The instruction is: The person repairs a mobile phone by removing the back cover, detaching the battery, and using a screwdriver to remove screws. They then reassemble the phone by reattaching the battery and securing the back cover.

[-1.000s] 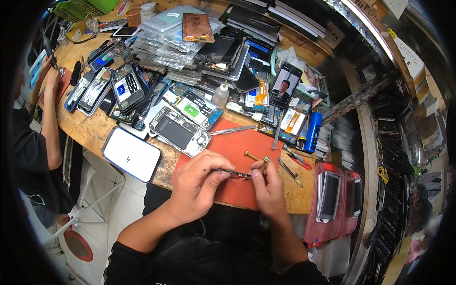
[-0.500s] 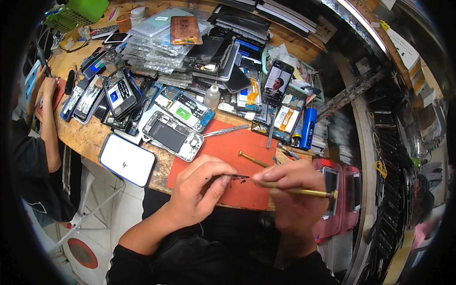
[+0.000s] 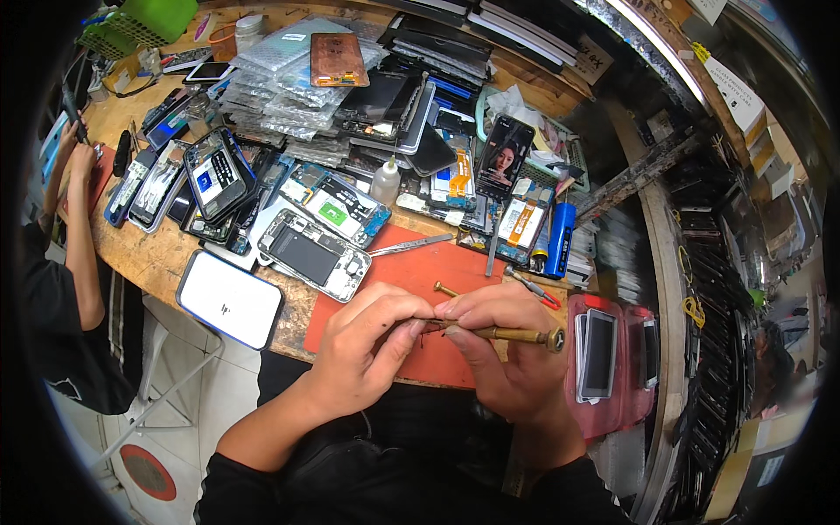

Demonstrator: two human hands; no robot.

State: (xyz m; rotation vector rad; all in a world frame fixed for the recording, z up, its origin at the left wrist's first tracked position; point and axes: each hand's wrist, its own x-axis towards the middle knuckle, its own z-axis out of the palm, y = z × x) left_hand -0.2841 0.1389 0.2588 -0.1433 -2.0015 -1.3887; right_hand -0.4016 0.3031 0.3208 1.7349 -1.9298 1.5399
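Observation:
Over the orange-red mat [image 3: 404, 266], my left hand [image 3: 360, 348] pinches a small dark part [image 3: 429, 327] between thumb and fingertips. The part's exact kind is too small to make out. My right hand [image 3: 512, 354] is closed round a brass-coloured screwdriver [image 3: 523, 336], its knobbed end pointing right. Fingertips of both hands meet at the dark part, and they hide the screwdriver's tip. Behind them on the mat lies another brass screwdriver [image 3: 444, 288], partly covered by my right hand. Metal tweezers [image 3: 411, 246] rest farther back, beside an opened phone [image 3: 313, 254].
A white-faced phone [image 3: 231, 299] lies at the bench's front left edge. Opened phones, a dropper bottle [image 3: 385, 183] and bubble-wrapped stacks [image 3: 282, 87] crowd the back. A phone with a lit screen [image 3: 506, 159] leans there. At far left, another person's arm [image 3: 83, 254] reaches the bench.
My right hand has moved left with the screwdriver and now meets my left hand at the small dark part. The picture on the leaning phone has changed.

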